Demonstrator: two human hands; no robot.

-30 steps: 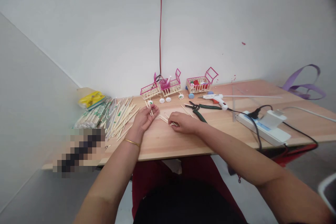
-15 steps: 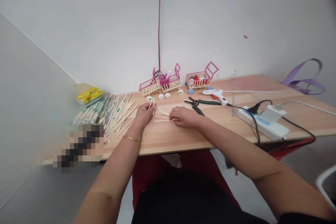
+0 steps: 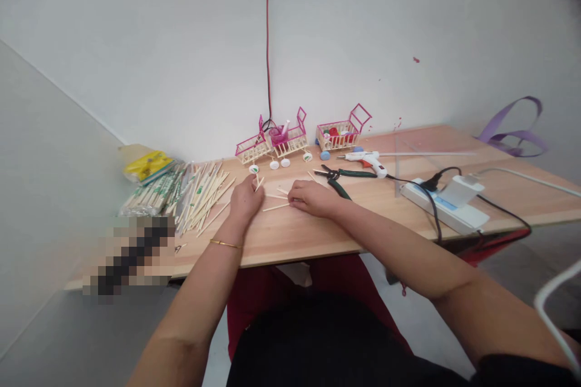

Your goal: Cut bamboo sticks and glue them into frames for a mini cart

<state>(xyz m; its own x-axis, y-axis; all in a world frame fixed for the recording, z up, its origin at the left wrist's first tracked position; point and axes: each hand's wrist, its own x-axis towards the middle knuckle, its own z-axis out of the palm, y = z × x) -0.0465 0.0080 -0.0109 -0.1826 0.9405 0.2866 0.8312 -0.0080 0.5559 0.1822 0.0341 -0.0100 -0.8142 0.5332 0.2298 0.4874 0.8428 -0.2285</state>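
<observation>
My left hand (image 3: 245, 199) rests knuckles-up on the wooden table (image 3: 318, 230), fingers curled round short thin wooden sticks (image 3: 258, 182) that poke out past its fingertips. My right hand (image 3: 311, 198) lies just to its right, fingers pinched on the end of a loose stick (image 3: 275, 207) lying flat on the table. A few more short sticks lie between and beyond the two hands. A gold bangle sits on my left wrist.
A heap of bamboo chopsticks (image 3: 200, 193) and wrapped packs (image 3: 152, 190) lies left. Three pink stick carts (image 3: 290, 139) stand by the wall. Green-handled pliers (image 3: 340, 178), a white glue gun (image 3: 367, 160) and a power strip (image 3: 445, 205) lie right.
My left hand has turned from palm-up to knuckles-up and closed on its sticks. My right hand has drawn a loose stick leftwards toward it. The view has shifted slightly.
</observation>
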